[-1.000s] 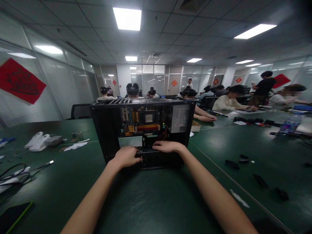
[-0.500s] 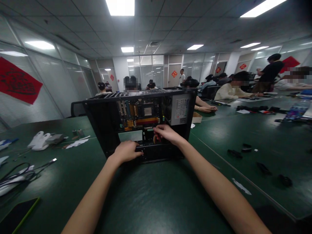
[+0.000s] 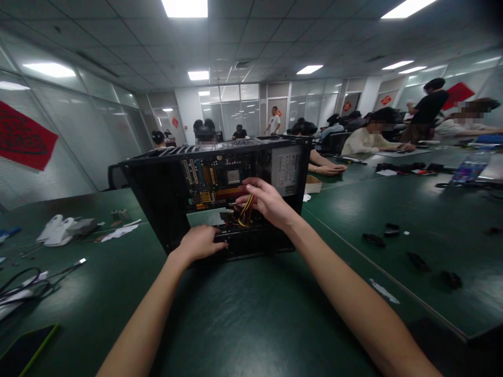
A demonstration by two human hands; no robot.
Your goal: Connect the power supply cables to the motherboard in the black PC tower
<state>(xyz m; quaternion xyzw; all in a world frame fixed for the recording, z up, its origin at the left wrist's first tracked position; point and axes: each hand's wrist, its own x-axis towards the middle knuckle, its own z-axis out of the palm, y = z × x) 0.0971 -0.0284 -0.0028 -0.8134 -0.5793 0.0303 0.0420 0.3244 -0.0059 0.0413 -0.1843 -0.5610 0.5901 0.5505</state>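
A black computer case (image 3: 251, 245) with its side open stands on the green table in front of me. Inside it are a motherboard (image 3: 208, 180) and, at upper right, a power supply (image 3: 286, 170). My right hand (image 3: 269, 201) is closed on a bundle of power cables (image 3: 246, 209), yellow and dark wires, in front of the board's lower edge. The far end of the bundle hangs in the case's lower part. My left hand (image 3: 200, 242) grips the case's lower front rail, its thumb on the outside and its other fingers partly hidden behind the rail.
On the left lie a phone (image 3: 29, 348), cables (image 3: 39, 285) and a white plastic bag (image 3: 58, 230). Several small black parts (image 3: 418, 262) and a paper scrap (image 3: 384, 291) lie to the right. A small box (image 3: 313, 184) stands behind the case; other people sit beyond.
My right hand has lifted the cables up and toward me from the case's lower part. The left hand keeps its place on the rail. The whole view has shifted slightly.
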